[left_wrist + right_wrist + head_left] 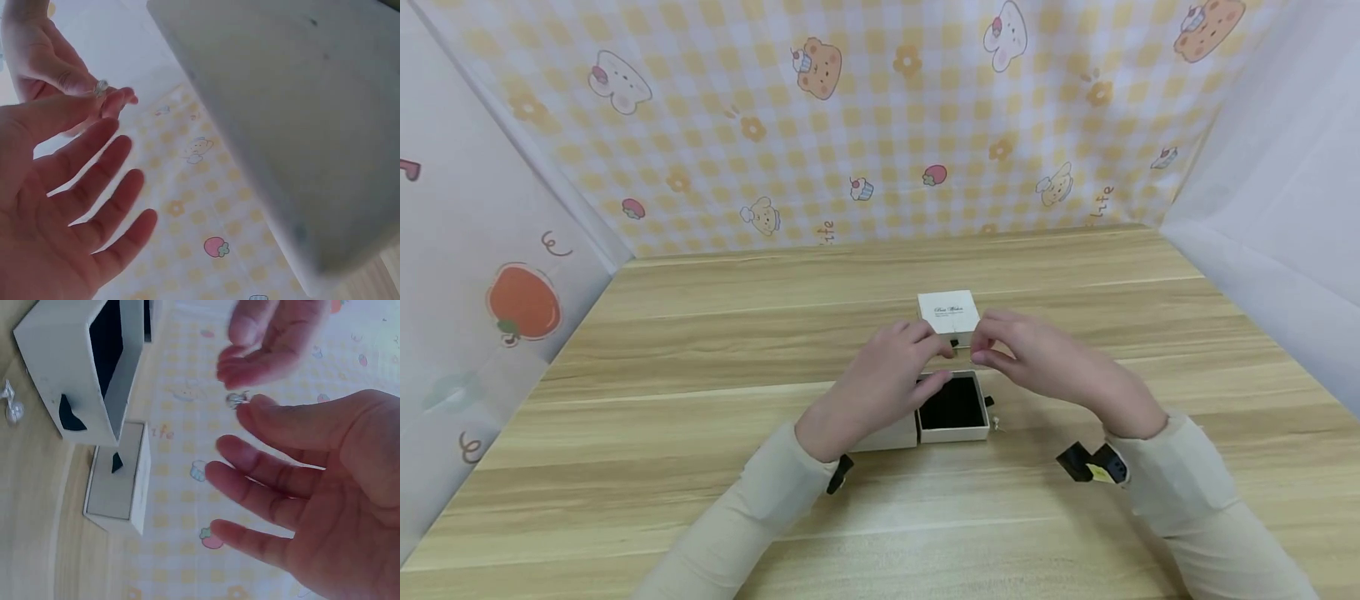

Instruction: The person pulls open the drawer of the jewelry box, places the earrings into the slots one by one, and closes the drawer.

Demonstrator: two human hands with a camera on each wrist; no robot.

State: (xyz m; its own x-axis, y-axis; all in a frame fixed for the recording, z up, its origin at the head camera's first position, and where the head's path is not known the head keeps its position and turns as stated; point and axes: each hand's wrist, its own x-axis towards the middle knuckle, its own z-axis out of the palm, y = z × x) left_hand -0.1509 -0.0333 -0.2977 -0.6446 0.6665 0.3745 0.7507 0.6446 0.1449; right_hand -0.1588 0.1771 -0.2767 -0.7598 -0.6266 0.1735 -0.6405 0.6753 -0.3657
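Note:
My right hand (1037, 358) pinches a small shiny earring (236, 400) between thumb and forefinger, its other fingers loosely extended. Close by, my left hand (887, 379) hovers with fingers relaxed and slightly spread; in the right wrist view a gap shows between its fingertips and the earring. Below both hands is a white drawer box (955, 434), pulled open to the right, with a black lining (951, 404) and a dark pull tab. My left hand partly hides its sleeve (887, 437). Beside the tab lies a second small earring (14, 411) on the table.
Behind the hands stands a closed white box (947, 308) with dark lettering on its lid and a dark tab in front. Everything rests on a wood-grain table (700, 333). A yellow checked cloth (880, 125) hangs along the back, with white cloth at both sides.

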